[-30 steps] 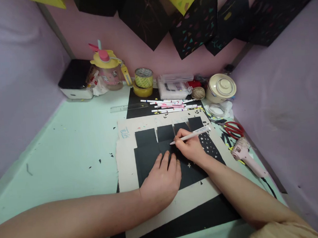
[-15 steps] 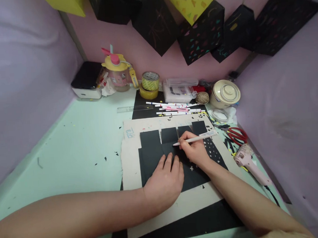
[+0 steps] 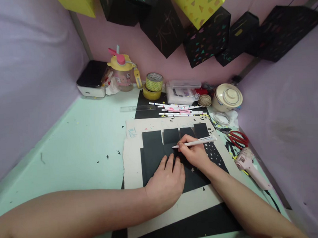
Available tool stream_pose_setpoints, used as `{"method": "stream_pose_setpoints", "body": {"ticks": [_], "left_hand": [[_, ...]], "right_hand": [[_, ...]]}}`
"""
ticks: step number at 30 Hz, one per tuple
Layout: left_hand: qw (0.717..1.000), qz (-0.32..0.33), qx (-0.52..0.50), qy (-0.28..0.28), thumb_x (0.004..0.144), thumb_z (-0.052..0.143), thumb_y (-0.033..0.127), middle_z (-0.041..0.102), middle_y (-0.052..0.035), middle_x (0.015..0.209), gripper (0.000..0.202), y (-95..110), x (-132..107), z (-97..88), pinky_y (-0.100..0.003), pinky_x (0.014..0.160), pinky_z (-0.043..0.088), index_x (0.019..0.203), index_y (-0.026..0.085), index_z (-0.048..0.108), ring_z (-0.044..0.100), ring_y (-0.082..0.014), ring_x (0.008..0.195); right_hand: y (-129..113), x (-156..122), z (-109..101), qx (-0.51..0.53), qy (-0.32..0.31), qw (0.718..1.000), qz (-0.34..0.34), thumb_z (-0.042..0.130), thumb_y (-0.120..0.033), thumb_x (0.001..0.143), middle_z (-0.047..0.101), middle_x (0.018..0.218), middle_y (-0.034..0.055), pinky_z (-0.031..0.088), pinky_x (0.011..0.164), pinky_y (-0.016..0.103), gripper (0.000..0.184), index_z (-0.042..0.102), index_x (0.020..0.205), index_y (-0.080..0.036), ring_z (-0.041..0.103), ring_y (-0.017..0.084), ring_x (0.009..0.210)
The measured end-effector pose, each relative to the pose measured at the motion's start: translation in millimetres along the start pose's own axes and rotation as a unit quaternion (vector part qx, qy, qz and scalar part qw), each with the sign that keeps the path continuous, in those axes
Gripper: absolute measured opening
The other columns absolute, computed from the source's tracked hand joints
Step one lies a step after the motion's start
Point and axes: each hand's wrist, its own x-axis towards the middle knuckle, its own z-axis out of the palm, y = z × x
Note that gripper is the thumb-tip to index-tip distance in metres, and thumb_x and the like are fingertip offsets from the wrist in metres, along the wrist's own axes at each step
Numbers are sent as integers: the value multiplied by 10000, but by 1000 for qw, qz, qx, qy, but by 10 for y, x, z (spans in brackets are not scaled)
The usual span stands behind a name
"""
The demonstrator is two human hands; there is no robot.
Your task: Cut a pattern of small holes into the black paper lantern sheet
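At two o'clock from the flat left hand (image 3: 165, 181), grasping nothing, the right hand (image 3: 192, 152) pinches a slim white pen (image 3: 196, 142), tip toward nine o'clock, above flat black paper (image 3: 154, 160).

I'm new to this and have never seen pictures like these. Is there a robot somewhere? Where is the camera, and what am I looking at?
No robot here, just one person's two bare hands. Every picture comes from a camera worn on that person's head, looking forward and down.

The right hand holds a white pen, its tip at some black paper with flaps along the far edge. The left hand rests open on that paper. Beneath lies a pale board, on a mint-green table.

Beyond the board are slim pens, two rolls of tape and a yellow-lidded bottle. At the right are red-handled scissors and a pink glue gun.
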Motion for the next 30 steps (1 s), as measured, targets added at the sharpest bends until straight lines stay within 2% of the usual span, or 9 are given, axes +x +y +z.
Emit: {"method": "stream_pose_setpoints", "body": {"ticks": [6, 14, 25, 30], "left_hand": [[1000, -1, -5, 4, 951, 442, 286, 622, -220, 1241, 402, 2, 0, 9, -511, 963, 457, 1217, 42, 620, 585, -370, 1161], [1000, -2, -10, 8, 938, 454, 267, 619, -234, 1237, 397, 7, -1, 4, -519, 954, 459, 1207, 29, 622, 590, -387, 1149], [1000, 1, -12, 1, 952, 436, 271, 614, -238, 1242, 406, 8, 2, -5, -518, 951, 463, 1222, 25, 614, 583, -388, 1159], [1000, -3, -16, -8, 951, 437, 271, 610, -244, 1245, 410, 7, 6, -10, -515, 964, 449, 1234, 25, 602, 581, -381, 1164]], "right_hand": [[-12, 10, 7, -12, 43, 999, -1, 527, -204, 794, 525, 574, -38, 382, 553, 249, 159, 517, 636, -206, 482, 125, 552], [-11, 1, 4, -8, 58, 998, 15, 531, -214, 809, 536, 560, -39, 386, 555, 244, 189, 523, 620, -208, 479, 123, 542], [-15, 6, 15, -2, 49, 999, 13, 541, -221, 803, 530, 552, -41, 384, 548, 246, 189, 520, 615, -207, 476, 124, 538], [-24, 1, -1, -4, 25, 1000, -1, 529, -195, 779, 533, 555, -37, 391, 547, 245, 176, 512, 605, -210, 484, 126, 540]]}}
